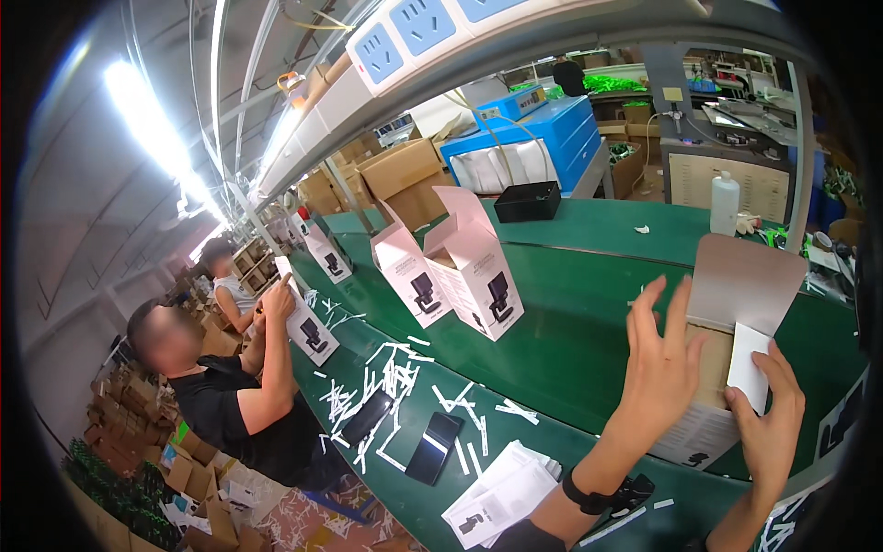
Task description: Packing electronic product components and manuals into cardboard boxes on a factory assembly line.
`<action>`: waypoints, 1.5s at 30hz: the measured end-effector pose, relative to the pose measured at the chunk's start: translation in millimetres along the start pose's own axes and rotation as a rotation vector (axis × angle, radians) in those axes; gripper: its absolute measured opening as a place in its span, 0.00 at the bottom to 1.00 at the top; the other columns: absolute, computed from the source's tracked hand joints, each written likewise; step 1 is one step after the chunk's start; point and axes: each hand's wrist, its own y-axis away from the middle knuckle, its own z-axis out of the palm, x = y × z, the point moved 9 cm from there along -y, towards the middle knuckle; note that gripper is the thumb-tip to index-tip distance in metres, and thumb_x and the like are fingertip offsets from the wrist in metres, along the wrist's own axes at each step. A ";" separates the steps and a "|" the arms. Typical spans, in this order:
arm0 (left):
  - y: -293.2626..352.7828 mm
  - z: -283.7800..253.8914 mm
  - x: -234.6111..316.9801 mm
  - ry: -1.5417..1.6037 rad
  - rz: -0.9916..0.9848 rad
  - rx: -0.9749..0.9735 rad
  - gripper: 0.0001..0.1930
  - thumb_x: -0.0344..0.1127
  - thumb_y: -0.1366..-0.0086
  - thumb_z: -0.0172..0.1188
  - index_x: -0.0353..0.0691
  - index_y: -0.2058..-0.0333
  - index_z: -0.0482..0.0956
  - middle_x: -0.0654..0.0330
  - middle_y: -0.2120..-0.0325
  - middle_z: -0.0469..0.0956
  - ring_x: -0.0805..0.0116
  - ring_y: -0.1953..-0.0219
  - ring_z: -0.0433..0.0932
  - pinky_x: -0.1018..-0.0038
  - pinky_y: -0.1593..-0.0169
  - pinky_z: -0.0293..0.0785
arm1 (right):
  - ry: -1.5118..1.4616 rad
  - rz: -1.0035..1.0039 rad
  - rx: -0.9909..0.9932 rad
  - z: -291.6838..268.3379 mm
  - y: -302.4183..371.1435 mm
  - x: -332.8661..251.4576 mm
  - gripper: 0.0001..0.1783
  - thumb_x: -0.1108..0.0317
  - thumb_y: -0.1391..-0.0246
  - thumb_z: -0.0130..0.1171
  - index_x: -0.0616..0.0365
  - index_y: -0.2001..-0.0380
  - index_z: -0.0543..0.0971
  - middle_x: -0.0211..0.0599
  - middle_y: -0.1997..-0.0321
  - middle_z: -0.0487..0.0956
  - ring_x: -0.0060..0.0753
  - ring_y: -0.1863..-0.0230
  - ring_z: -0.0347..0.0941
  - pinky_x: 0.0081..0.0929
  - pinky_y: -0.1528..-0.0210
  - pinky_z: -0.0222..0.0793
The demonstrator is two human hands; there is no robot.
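Observation:
An open white carton [696, 434] stands before me at the right, its tall top flap [740, 290] raised and brown cardboard showing inside. My right hand [771, 405] pinches a flat white paper piece [751, 366] at the carton's right side; whether it is a leaflet or a side flap I cannot tell. Over the carton's left side, my left hand [658, 350] is open, fingers spread and holding nothing. A dark band circles my left wrist. Below that forearm lies a stack of printed white leaflets [504, 497].
Two open printed cartons [474, 281] stand mid-bench. White paper strips [391, 382] and a black phone [434, 448] lie nearer. A co-worker [244, 400] at the left handles another carton [311, 327]. Behind are a black box [527, 201] and a white bottle [725, 204]; a socket rail [368, 69] hangs overhead.

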 end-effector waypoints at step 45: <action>47.4 77.9 -17.9 0.885 0.228 -0.227 0.21 0.48 0.37 0.62 0.32 0.58 0.75 0.48 0.56 0.74 0.41 0.44 0.72 0.46 0.37 0.62 | -0.642 -0.490 0.072 -5.5 -0.8 64.3 0.25 0.60 0.48 0.69 0.59 0.49 0.77 0.45 0.43 0.74 0.53 0.30 0.60 0.48 0.29 0.55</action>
